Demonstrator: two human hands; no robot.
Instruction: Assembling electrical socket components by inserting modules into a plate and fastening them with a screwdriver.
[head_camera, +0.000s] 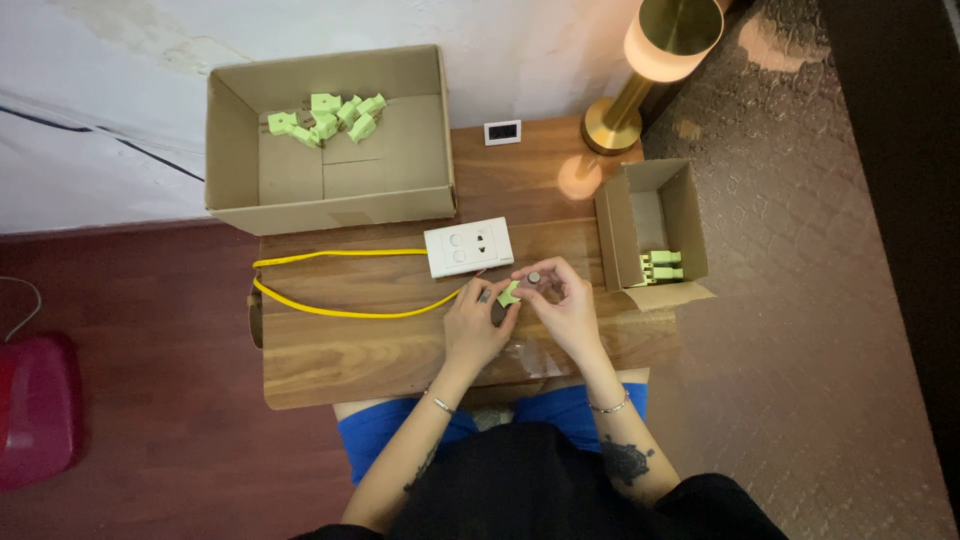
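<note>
- Green plastic plug piece (510, 293), small and pale, sits between both hands just below the middle of the frame, over the wooden table (330, 350).
- Left hand (476, 325) has its fingers curled, with the fingertips pinching the plug piece from the left and below.
- Right hand (560, 300) is partly closed; its thumb and forefinger pinch a small round grey part (535, 277) just right of the plug piece, close to it. Whether this hand also touches the plug piece cannot be told.
- White socket panel (469, 247) lies flat on the table just above the hands, apart from them.
- Yellow cable (330, 285) runs left from beside the left hand and loops back along the table towards the panel.
- Small open cardboard box (685, 215) stands at the right edge of the table, near the right hand, with more green plug pieces (661, 266) inside.
- Large open cardboard box (235, 150) fills the upper left of the table; a heap of green plug pieces (328, 118) lies at its far side.
- Brass lamp (640, 70) glows at the upper right.
</note>
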